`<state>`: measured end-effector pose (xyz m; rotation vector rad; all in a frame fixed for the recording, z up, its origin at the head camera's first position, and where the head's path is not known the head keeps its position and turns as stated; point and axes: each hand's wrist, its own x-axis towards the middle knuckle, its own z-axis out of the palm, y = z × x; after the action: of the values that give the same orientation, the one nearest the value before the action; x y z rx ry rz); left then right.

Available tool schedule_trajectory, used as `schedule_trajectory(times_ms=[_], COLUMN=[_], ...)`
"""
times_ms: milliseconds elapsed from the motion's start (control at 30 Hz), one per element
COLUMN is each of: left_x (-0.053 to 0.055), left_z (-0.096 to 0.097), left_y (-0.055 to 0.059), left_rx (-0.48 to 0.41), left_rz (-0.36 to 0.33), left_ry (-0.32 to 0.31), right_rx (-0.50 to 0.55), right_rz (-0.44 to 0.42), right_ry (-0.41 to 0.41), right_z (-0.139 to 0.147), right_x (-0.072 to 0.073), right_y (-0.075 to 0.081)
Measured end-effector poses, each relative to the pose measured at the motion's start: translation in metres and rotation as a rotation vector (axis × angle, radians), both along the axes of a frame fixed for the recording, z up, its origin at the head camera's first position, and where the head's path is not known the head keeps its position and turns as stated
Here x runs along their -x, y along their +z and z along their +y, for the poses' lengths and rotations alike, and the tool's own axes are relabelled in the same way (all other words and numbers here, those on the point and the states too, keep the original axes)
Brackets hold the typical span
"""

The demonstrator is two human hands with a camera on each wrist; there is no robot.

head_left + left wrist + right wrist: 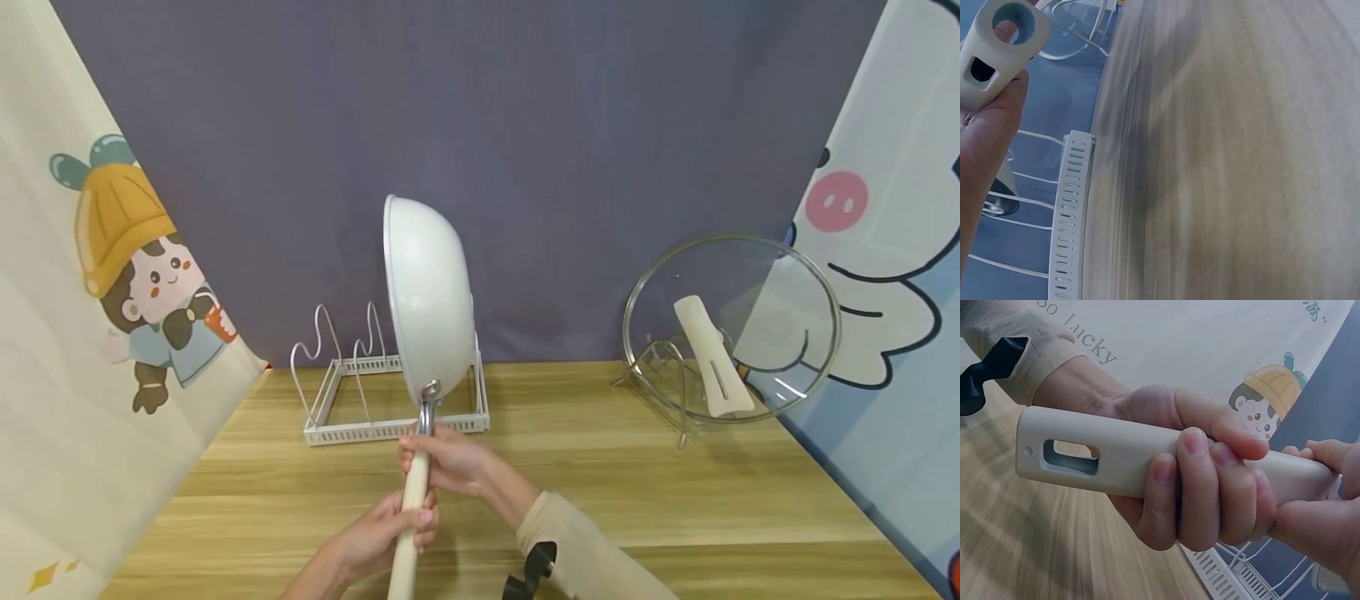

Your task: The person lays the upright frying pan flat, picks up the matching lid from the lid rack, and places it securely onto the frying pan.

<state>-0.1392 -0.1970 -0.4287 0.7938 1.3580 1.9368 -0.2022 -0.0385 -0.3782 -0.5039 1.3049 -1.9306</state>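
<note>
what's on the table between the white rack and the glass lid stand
Nothing: in the head view the stretch between the white rack and the glass lid on its wire stand is bare wooden table.

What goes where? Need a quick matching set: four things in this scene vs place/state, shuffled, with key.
Things:
1. white pan
2. glass lid
3. white wire rack
4. cream spatula

Place or state:
A. propped upright in a wire stand, right side of the table
B. held up on edge by its handle, both hands gripping
C. leaning by the lid on the right
D. sitting on the table behind the hands, next to the raised pan

Pairs: 1-B, 2-A, 3-D, 4-C
</note>
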Motion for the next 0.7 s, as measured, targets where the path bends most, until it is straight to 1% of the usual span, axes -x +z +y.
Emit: schedule_trajectory(times_ms=[200,367,600,700], left_x=[-0.002,-0.001,-0.002,-0.002], left_z=[0.001,0.003,0.006,0.007], left_y=[0.001,0.002,0.001,0.002], left_rx=[0.001,-0.006,0.024,0.044], left_rz=[0.02,0.041,0.081,0.104], left_ry=[0.001,0.003,0.015,0.034], right_rx=[0.01,0.01,0.021,0.039], right_rz=[0.019,0.051,0.095,0.121], right_ry=[0.022,0.029,0.065,0.071], right_z=[0.002,0.006,0.012,0.015], right_x=[-0.003,-0.005,-0.004,-0.004], right_y=[0.003,0.006,0.004,0.003])
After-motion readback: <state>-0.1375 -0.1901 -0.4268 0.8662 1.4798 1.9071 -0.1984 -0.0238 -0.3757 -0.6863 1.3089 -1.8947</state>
